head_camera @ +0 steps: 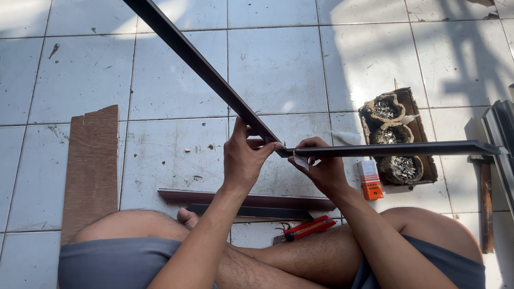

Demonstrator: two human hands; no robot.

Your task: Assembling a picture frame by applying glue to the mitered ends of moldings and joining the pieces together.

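Note:
I sit cross-legged on a tiled floor. My left hand [245, 158] grips the near end of a long dark metal strip [198, 63] that runs up and away to the top left. My right hand [320, 167] holds the end of a second dark metal strip [407, 148] that stretches out to the right. The two strip ends meet in a corner between my hands, above the floor. A small white piece is pinched in my right fingers at that joint.
A brown board [92, 168] lies at left. Two short dark strips [251, 202] lie before my legs, with a red utility knife [306, 228]. A cardboard tray of small metal fasteners [399, 136], an orange box [369, 179], a hammer [485, 203] and metal profiles [500, 139] sit at right.

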